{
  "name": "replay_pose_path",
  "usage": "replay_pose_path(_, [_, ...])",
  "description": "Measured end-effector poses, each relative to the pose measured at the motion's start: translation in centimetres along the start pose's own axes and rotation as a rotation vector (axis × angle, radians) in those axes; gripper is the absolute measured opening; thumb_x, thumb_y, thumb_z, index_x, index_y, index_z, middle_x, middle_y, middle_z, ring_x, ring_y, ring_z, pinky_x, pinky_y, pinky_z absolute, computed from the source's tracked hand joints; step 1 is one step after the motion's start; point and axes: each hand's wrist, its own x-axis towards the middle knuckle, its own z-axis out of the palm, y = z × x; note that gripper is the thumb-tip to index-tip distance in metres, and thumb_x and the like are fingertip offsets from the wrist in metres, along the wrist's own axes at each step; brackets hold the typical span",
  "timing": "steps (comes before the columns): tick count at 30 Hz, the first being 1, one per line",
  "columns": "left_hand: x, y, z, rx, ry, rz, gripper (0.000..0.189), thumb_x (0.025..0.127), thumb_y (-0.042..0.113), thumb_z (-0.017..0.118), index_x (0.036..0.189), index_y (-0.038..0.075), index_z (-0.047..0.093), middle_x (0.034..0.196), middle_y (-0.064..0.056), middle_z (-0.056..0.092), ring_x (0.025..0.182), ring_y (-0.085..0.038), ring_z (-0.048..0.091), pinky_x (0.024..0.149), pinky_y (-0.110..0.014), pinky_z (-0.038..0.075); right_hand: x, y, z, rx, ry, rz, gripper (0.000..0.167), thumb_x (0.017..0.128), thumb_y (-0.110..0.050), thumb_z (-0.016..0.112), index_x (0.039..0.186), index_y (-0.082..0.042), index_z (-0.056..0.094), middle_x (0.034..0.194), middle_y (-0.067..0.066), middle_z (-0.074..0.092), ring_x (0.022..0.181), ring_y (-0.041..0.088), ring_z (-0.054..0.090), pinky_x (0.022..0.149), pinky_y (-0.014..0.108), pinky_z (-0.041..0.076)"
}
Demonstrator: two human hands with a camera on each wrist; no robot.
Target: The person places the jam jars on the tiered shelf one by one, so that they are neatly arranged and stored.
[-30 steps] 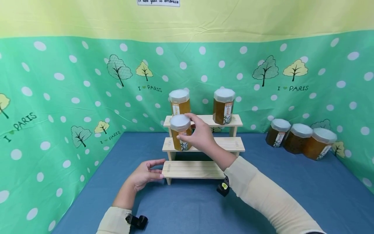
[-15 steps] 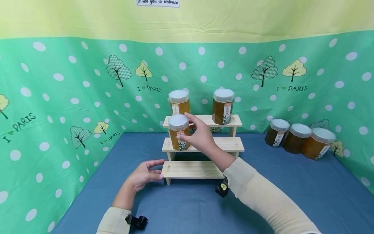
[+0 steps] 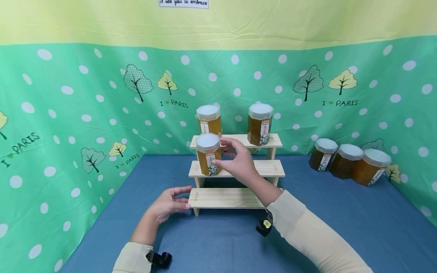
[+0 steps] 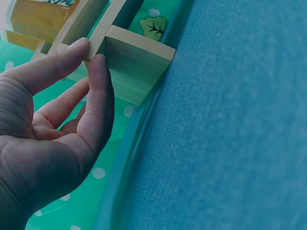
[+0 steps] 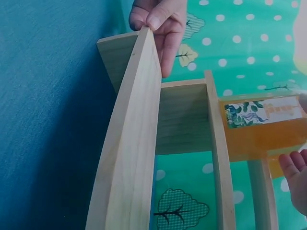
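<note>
A three-step wooden display stand [image 3: 223,199] stands on the blue cloth. My left hand [image 3: 166,204] pinches the left end of its bottom step, thumb and fingertip on the board's edge in the left wrist view. An amber honey jar [image 3: 209,154] with a white lid stands upright at the left of the middle step. Beside it is my right hand [image 3: 241,163], fingers spread; in the right wrist view its fingers [image 5: 292,165] are apart from the jar, the thumb near its label. The top step carries a honey jar [image 3: 205,124] at left and a darker one [image 3: 260,125] at right.
Three more jars stand close together at the right back: a dark jar [image 3: 322,155], a brown jar [image 3: 346,162] and an amber jar [image 3: 370,168]. A green dotted curtain [image 3: 235,76] hangs behind the blue tablecloth [image 3: 218,242].
The jar on the middle step shifted slightly left, then stayed put. My right hand has loosened from it and drawn a little to the right. My left hand keeps its place on the stand.
</note>
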Motion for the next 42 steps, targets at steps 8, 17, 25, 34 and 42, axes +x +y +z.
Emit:
replay_pose_path(8, [0.0,0.1,0.0,0.0,-0.002,-0.001,0.077,0.082,-0.003,0.074,0.147,-0.009,0.033,0.127,-0.03,0.057,0.1,-0.025,0.068,0.084,-0.039,0.056,-1.0,-0.4,-1.4,0.031,0.015,-0.011,0.056,0.077,0.001,0.081,0.127,0.004,0.057,0.123,0.021,0.057,0.109,0.039,0.058,0.094,0.047,0.05])
replay_pose_path(17, [0.0,0.1,0.0,-0.007,-0.006,-0.002,0.076,0.082,-0.004,0.073,0.147,-0.009,0.033,0.127,-0.03,0.057,0.101,-0.026,0.067,0.084,-0.039,0.056,-2.1,-0.9,-3.2,0.055,0.041,-0.069,0.047,0.078,0.005,0.079,0.12,0.004,0.06,0.121,0.02,0.058,0.106,0.038,0.059,0.091,0.05,0.051])
replay_pose_path(25, [0.0,0.1,0.0,-0.014,-0.008,0.001,0.077,0.082,-0.005,0.073,0.147,-0.009,0.032,0.126,-0.03,0.057,0.1,-0.025,0.068,0.083,-0.039,0.056,-2.9,-0.5,-4.7,0.07,0.067,-0.124,0.046,0.078,0.004,0.078,0.121,0.001,0.06,0.121,0.017,0.058,0.105,0.031,0.059,0.09,0.044,0.053])
replay_pose_path(34, [0.0,0.2,0.0,-0.007,-0.003,-0.001,0.077,0.082,-0.005,0.074,0.146,-0.009,0.033,0.126,-0.03,0.057,0.1,-0.025,0.068,0.083,-0.039,0.056,-4.0,0.2,-6.4,0.05,0.049,-0.134,0.048,0.077,0.009,0.077,0.121,0.005,0.059,0.119,0.012,0.061,0.103,0.028,0.059,0.087,0.033,0.053])
replay_pose_path(42, [0.0,0.1,0.0,-0.005,-0.008,0.002,0.077,0.082,-0.004,0.074,0.147,-0.009,0.033,0.127,-0.03,0.057,0.1,-0.025,0.068,0.083,-0.038,0.056,-5.0,0.2,-8.3,0.026,0.047,-0.112,0.054,0.077,0.011,0.076,0.127,0.0,0.059,0.116,0.013,0.063,0.102,0.029,0.06,0.086,0.032,0.053])
